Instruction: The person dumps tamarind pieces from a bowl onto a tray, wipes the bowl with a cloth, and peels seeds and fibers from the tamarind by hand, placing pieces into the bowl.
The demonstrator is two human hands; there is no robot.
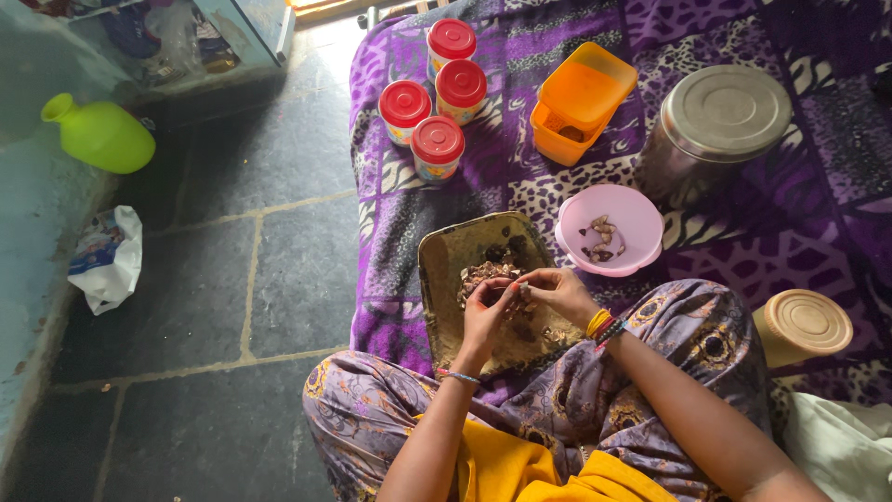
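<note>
A purple patterned blanket (743, 232) covers the surface where the person sits cross-legged; on it, far right, stands a lidded steel canister (715, 130); to its left an orange plastic box (581, 102) with its lid ajar; further left four red-lidded jars (435, 93) cluster together; a pink bowl (641, 218) holding a few brown pieces sits just beside the tray; a brass-coloured tray (446, 270) rests against the knees, carrying a heap of brown husky pieces (483, 274); over it the left hand (485, 311) and right hand (557, 290) meet, fingers pinched narrowly on a small brown piece between them, touching the heap.
</note>
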